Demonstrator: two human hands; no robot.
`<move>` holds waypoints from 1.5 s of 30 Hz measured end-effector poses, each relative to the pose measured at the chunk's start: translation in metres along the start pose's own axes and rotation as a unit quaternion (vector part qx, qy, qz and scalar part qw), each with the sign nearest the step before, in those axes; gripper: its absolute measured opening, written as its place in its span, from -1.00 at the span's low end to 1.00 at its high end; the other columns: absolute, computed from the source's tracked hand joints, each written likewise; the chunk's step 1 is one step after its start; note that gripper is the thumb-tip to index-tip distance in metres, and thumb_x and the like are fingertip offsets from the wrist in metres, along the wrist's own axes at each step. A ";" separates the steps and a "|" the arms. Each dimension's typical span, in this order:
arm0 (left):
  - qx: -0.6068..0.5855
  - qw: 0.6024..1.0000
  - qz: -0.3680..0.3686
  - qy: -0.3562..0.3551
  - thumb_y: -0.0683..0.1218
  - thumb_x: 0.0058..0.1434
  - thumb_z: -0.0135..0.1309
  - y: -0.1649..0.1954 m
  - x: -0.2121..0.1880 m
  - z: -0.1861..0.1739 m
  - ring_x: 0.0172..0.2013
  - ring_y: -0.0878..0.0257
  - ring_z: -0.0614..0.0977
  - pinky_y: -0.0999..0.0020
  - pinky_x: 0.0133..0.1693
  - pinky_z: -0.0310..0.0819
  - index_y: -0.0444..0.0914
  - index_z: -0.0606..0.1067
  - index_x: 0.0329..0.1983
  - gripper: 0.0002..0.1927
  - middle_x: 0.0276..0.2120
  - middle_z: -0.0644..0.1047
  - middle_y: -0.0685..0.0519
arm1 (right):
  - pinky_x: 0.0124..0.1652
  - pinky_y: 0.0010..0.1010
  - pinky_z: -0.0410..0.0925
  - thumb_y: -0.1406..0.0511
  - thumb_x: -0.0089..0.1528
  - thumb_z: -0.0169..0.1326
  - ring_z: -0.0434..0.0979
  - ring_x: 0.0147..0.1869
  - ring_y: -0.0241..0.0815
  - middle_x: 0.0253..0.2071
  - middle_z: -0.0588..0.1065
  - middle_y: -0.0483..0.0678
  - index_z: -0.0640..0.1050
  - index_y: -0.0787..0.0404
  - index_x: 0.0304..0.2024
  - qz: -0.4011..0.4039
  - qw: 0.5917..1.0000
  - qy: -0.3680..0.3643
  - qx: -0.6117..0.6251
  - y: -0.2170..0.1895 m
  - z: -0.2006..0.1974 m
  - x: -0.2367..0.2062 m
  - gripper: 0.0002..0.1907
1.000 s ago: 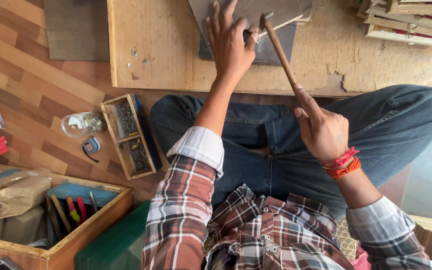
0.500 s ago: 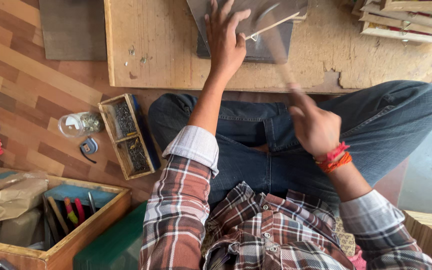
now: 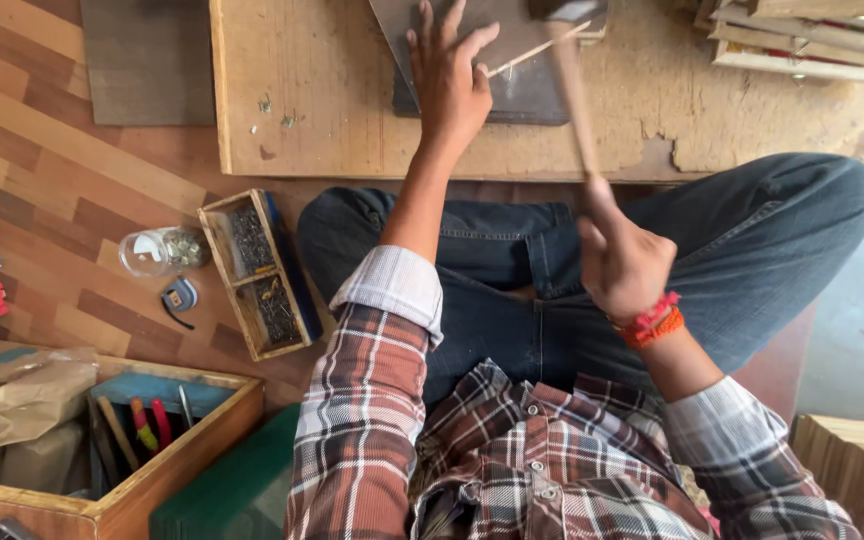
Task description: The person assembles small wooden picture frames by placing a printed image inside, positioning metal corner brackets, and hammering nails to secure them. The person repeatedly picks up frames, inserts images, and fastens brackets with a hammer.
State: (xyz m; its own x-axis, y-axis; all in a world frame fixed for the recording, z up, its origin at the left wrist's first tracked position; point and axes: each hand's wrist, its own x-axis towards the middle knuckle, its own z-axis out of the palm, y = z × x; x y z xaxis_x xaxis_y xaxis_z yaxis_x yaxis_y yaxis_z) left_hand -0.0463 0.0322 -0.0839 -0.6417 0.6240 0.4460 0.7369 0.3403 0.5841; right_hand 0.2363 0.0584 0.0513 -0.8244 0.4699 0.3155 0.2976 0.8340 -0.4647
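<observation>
While the left hand lies flat with fingers spread, keeping the thin wooden piece from sliding on the board, the right hand has its fingers wrapped tight around the hammer, head down on the piece.

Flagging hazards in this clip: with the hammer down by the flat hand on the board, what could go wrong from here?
1. The left hand lies flat on the dark panel, its fingers close beside the hammer; a stray blow could hit them.
2. The right hand grips the handle at its far end, so aim may be loose.
3. The thin strip under the blow might split or jump off the board.
</observation>
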 end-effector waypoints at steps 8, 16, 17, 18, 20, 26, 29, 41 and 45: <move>-0.026 0.999 -0.016 0.030 -0.25 0.19 0.21 0.006 -0.002 -0.013 0.52 -0.12 0.12 -0.12 0.52 -0.08 -0.03 0.53 0.20 -0.50 0.48 0.21 -0.01 | -0.57 -0.30 0.26 0.29 0.30 0.05 0.42 -0.64 -0.09 -0.61 0.41 0.05 0.29 0.09 0.44 0.217 0.917 -0.185 0.278 -0.013 -0.015 -0.041 -0.37; -0.334 0.911 -0.213 0.113 -0.15 0.13 0.34 -0.014 -0.021 -0.069 0.27 -0.01 0.51 0.08 0.31 0.38 -0.21 0.22 0.45 -0.16 0.31 0.43 -0.23 | -0.37 -0.29 0.36 0.26 0.32 0.25 0.47 -0.39 -0.03 -0.40 0.46 0.04 0.53 0.04 0.18 0.056 0.970 -0.163 0.172 0.020 0.017 0.015 -0.62; -0.352 0.906 -0.193 0.133 -0.18 0.16 0.32 -0.009 -0.019 -0.077 0.29 -0.03 0.48 0.09 0.32 0.37 -0.26 0.23 0.46 -0.18 0.34 0.40 -0.23 | -0.30 -0.26 0.40 0.24 0.30 0.27 0.53 -0.27 0.03 -0.21 0.49 0.09 0.48 0.09 0.18 0.053 0.984 -0.112 0.129 0.026 0.023 0.038 -0.57; -0.369 0.901 -0.170 0.151 -0.22 0.19 0.30 -0.001 -0.016 -0.086 0.32 -0.04 0.45 0.09 0.33 0.37 -0.32 0.24 0.47 -0.20 0.37 0.37 -0.24 | -0.23 -0.22 0.44 0.22 0.28 0.28 0.59 -0.15 0.10 -0.01 0.51 0.15 0.42 0.13 0.19 0.050 0.993 -0.058 0.086 0.029 0.028 0.061 -0.52; -0.400 0.890 -0.144 0.163 -0.23 0.25 0.24 0.026 -0.010 -0.105 0.35 -0.02 0.44 0.11 0.35 0.39 -0.38 0.23 0.49 -0.24 0.41 0.34 -0.21 | 0.01 -0.14 0.47 0.21 0.21 0.31 0.55 0.13 0.33 0.23 0.45 0.25 0.37 0.18 0.35 -0.086 0.993 0.075 -0.001 0.028 0.038 0.091 -0.30; -0.396 0.917 0.044 0.021 -0.11 0.37 0.23 0.144 -0.005 -0.163 0.38 0.07 0.42 0.24 0.37 0.40 -0.34 0.13 0.53 -0.23 0.51 0.20 -0.15 | -0.30 -0.14 0.47 0.23 0.16 0.34 0.63 -0.24 0.16 -0.12 0.58 0.22 0.37 0.41 0.26 0.101 0.982 0.013 0.161 0.015 0.086 0.116 -0.29; -0.329 0.937 0.109 0.045 -0.08 0.45 0.20 0.151 0.000 -0.185 0.39 0.08 0.43 0.22 0.41 0.36 -0.31 0.25 0.45 -0.40 0.44 0.31 -0.12 | -0.24 -0.35 0.54 0.37 0.28 0.20 0.66 -0.20 -0.11 -0.16 0.63 0.11 0.45 0.35 0.21 0.157 0.846 0.007 0.509 0.019 0.086 0.111 -0.54; -0.193 0.919 -0.156 0.307 -0.36 0.40 0.01 -0.084 -0.072 -0.236 0.04 0.22 0.53 0.29 0.17 0.51 -0.39 0.38 0.27 -0.63 0.20 0.47 -0.06 | -0.30 -0.33 0.51 0.35 0.40 0.10 0.61 -0.31 -0.15 -0.32 0.53 -0.04 0.50 0.29 -0.16 0.140 0.756 0.174 0.615 0.077 -0.085 0.175 -0.90; -0.160 0.916 -0.210 0.302 -0.41 0.39 0.04 -0.149 -0.092 -0.238 0.07 0.22 0.53 0.27 0.16 0.51 -0.37 0.39 0.28 -0.60 0.21 0.40 -0.08 | -0.58 -0.54 0.30 0.05 0.41 -0.14 0.42 -0.63 -0.34 -0.64 0.45 -0.11 0.61 0.29 -0.31 0.243 0.751 0.165 0.592 0.092 -0.110 0.182 -0.50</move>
State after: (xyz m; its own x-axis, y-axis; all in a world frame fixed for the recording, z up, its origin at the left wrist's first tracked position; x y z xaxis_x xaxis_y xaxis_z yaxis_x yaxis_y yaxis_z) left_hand -0.1477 -0.2429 -0.0500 -0.9263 -0.0517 0.3733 0.3595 0.1764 0.9163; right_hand 0.1667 0.2529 0.1569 -0.5340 0.8449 -0.0325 -0.2729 -0.2086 -0.9392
